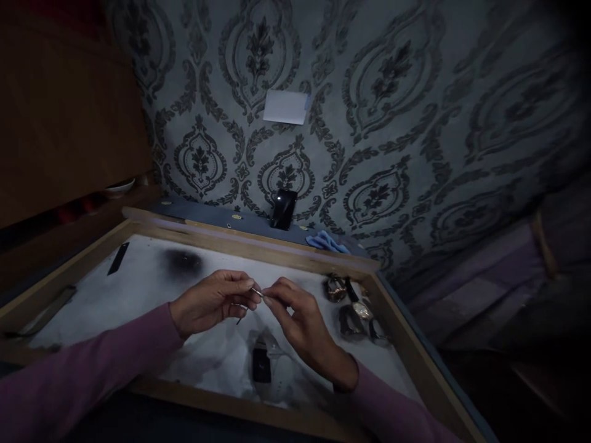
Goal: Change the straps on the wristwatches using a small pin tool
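My left hand (219,301) and my right hand (300,317) meet fingertip to fingertip above the middle of a wooden-framed tray. Between their pinched fingers is a small thin metal piece (257,292), too small to name exactly. Below my left fingers a thin dark pointed bit (241,315) sticks out; its other end is hidden. On the white tray floor under the hands lies a black strap-like piece (261,364) with a greyish part at its top. To the right of my right hand are several wristwatches (361,309), some gold-coloured, others dark.
The tray's wooden rim (249,239) surrounds the white floor. A black strap (119,258) lies at the back left, near a dark smudge (182,263). Behind the rim, a phone (284,209) leans on the patterned wall, with a blue cloth (327,241) to its right.
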`<state>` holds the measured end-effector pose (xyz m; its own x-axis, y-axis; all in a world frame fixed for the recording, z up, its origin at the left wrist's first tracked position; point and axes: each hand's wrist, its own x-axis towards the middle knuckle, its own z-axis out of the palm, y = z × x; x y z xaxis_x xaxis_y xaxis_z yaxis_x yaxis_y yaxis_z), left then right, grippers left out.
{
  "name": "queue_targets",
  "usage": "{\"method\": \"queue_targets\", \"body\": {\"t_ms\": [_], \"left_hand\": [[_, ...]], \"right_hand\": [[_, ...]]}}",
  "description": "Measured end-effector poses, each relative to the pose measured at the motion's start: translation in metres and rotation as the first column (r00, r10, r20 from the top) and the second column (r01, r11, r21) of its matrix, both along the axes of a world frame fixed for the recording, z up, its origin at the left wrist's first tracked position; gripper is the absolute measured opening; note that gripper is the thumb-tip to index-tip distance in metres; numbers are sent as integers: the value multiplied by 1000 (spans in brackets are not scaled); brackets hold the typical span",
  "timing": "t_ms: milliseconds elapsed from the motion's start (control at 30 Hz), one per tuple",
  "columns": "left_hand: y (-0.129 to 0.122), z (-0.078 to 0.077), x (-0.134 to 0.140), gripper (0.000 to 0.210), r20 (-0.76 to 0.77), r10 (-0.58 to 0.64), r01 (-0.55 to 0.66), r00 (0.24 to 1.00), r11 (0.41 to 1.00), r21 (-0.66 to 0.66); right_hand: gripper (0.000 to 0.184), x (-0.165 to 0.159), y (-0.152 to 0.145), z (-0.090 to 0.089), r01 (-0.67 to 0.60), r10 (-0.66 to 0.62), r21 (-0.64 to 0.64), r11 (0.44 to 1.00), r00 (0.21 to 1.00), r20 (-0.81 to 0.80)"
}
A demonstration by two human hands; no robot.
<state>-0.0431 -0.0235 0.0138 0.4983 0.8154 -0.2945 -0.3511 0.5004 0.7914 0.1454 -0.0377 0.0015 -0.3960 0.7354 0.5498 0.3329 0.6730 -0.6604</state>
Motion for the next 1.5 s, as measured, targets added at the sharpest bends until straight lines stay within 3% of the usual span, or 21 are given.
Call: {"method": "queue_targets", "body": {"t_ms": [300,433,533,633,767,933,1100,1233,1300,1333,1400,1433,1500], "left_hand": [[3,3,15,37,-58,-19,26,998,991,130],[4,3,19,31,-123,-44,75,991,964,255],[5,-1,24,27,-187,1,64,982,939,338],[6,-2,29,24,-226,66,29,972,919,394],[6,2,37,23,-247,134,-12,960,897,442],[6,5,45,23,-239,208,-83,948,891,446],[7,5,51,21,-232,219,-103,948,899,426],[3,3,42,32,-300,145,10,943,888,460],[-5,3,29,29,-405,157,96,901,837,539],[-11,2,21,20,-470,194,154,861,781,605],[-25,2,5,12,-635,201,393,746,637,663],[-33,2,-1,15,-700,141,517,700,577,633],[-47,2,-8,16,-758,71,661,649,441,607]], "right_hand": [[19,12,-1,-5,55,-79,-229,972,992,-100],[24,14,-1,-5,18,-80,-325,946,981,-179],[25,15,-3,-4,-7,-82,-389,921,974,-213],[27,14,-2,-6,-49,-118,-503,863,949,-294],[27,13,2,-9,-171,-231,-630,758,832,-504],[28,14,5,-8,-392,-350,-675,625,632,-691],[21,15,7,-8,-497,-382,-650,575,540,-750],[19,17,10,-9,-514,-420,-662,546,516,-747],[19,20,11,-9,-526,-436,-668,527,507,-744],[19,22,11,-10,-529,-440,-669,522,505,-743],[19,24,12,-10,-526,-437,-671,523,510,-741],[19,25,12,-10,-520,-435,-674,525,516,-738],[21,25,12,-10,-506,-433,-681,530,529,-730]]}}
